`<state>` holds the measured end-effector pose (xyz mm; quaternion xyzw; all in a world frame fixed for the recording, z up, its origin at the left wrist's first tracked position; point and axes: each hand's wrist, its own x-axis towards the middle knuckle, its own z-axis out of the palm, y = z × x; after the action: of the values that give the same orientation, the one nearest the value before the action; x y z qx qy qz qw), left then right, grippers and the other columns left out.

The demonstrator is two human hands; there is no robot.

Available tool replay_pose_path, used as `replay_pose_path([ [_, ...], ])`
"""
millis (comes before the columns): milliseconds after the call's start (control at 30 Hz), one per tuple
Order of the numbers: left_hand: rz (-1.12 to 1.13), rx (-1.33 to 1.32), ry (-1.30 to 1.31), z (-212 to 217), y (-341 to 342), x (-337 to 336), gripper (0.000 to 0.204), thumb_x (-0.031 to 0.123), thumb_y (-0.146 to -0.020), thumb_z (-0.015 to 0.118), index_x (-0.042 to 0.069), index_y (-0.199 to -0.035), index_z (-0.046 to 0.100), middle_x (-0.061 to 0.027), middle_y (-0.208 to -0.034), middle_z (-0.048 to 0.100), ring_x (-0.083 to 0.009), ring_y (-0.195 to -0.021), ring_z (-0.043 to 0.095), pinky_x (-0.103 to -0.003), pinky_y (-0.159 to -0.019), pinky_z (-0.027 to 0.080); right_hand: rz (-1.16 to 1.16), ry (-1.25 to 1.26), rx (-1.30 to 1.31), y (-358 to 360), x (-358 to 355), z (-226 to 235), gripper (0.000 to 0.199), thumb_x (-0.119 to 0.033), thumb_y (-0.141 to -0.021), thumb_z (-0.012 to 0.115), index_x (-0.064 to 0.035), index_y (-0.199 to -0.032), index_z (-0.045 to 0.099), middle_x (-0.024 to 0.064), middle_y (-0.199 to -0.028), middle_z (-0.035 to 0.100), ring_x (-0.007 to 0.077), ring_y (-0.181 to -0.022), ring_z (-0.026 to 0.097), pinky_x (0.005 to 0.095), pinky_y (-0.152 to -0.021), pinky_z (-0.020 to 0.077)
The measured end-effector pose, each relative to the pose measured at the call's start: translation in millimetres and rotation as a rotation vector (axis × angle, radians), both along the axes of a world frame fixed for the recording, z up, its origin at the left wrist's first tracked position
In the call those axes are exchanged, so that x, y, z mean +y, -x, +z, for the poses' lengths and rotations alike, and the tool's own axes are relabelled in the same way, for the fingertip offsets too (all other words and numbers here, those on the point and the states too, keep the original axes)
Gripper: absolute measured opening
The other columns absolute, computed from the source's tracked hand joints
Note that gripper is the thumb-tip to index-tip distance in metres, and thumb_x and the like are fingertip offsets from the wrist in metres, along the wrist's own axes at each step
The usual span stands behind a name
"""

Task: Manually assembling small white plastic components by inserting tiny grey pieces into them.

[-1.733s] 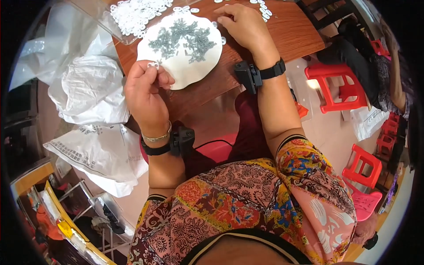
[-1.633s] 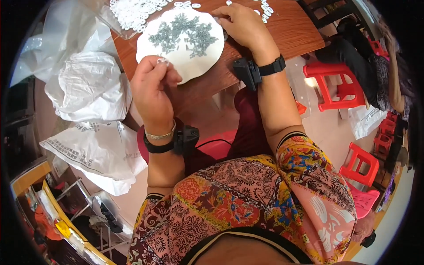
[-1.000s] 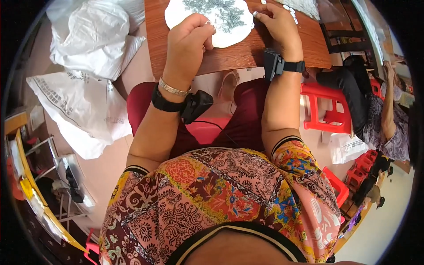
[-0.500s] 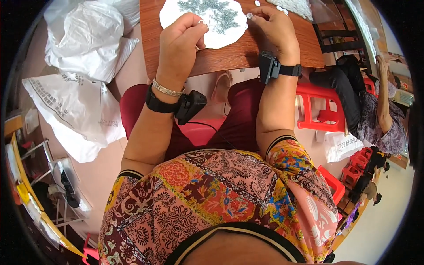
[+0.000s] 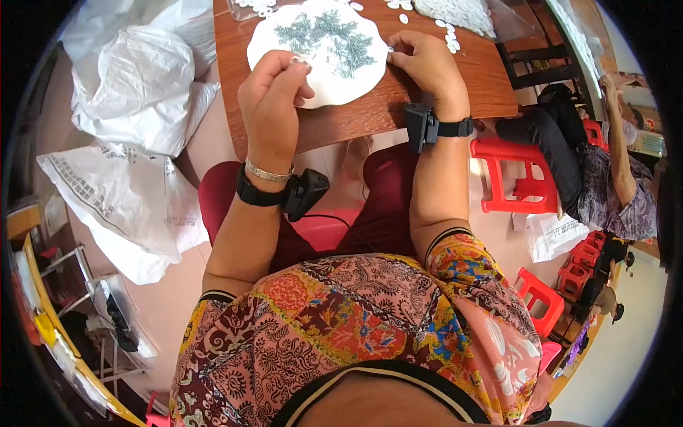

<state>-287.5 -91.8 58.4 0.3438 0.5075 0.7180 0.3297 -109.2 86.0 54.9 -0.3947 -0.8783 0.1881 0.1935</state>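
The left hand [image 5: 274, 99] hovers over the near-left rim of the white plate [image 5: 284, 43], its grip pinched together on something too small to make out. The right hand [image 5: 425, 65] rests at the plate's right edge, grip closed on a tiny piece there. Grey-green metal bits [image 5: 324, 35] are heaped mid-plate; white washers [image 5: 455, 11] lie beyond it. The plate sits close to the worktop's [image 5: 441, 107] near edge: a nudge could tip it and scatter the bits.

Patterned multicolour short-sleeve top w/ black-edged cuffs, dark red trousers, black wrist devices — both hands [image 5: 274, 107], silver bracelet
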Motion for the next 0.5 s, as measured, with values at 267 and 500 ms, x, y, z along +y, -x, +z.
replay_pose_path([
  [267,0.104,-0.174,-0.108,15.2,27.4,-8.0,0.014,0.011,-0.086,0.052,0.000,-0.080,0.057,-0.0024,-0.064,0.055,-0.0087,-0.059,0.050,-0.021,-0.056,0.038,-0.053,-0.058,0.100,5.8,13.3,38.3,0.022,-0.023,-0.079,0.065,-0.0059,-0.092,0.068,0.0137,-0.076,0.066,0.0267,-0.069,0.063,0.0338,-0.064,0.0490],
  [500,0.120,-0.351,-0.179,16.4,55.6,0.2,0.015,0.012,-0.087,0.050,-0.001,-0.083,0.056,-0.0039,-0.065,0.053,-0.0132,-0.059,0.054,-0.022,-0.056,0.040,0.139,-0.213,-0.106,61.0,48.9,97.8,0.017,-0.017,-0.080,0.065,-0.0028,-0.089,0.066,0.0103,-0.074,0.065,0.0199,-0.067,0.062,0.0312,-0.062,0.0474],
])
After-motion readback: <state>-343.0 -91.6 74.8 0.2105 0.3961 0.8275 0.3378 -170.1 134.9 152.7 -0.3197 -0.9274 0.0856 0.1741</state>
